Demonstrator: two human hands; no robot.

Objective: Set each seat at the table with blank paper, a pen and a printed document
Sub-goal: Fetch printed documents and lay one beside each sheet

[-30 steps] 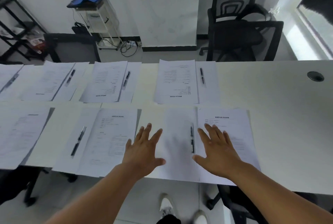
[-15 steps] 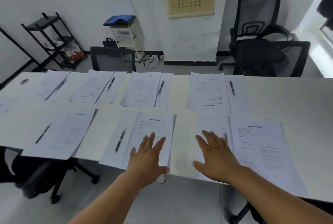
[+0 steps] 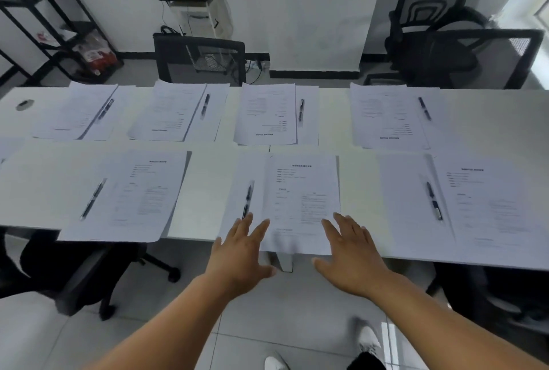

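Observation:
A long white table carries several seat sets, each with blank paper, a black pen and a printed document. Right in front of me lies one set: a printed document, blank paper to its left and a pen on that paper. My left hand hovers open at the near edge, its fingertips over the blank paper below the pen. My right hand is open too, fingers spread just off the document's lower right corner. Neither hand holds anything.
Similar sets lie to the left and right, and several more along the far side. Black office chairs stand beyond the table and one at the near left. A black shelf stands at the back left.
My view and both hands have shifted left along the table, from the right-hand set to the middle one. The hands stay open and flat, holding nothing.

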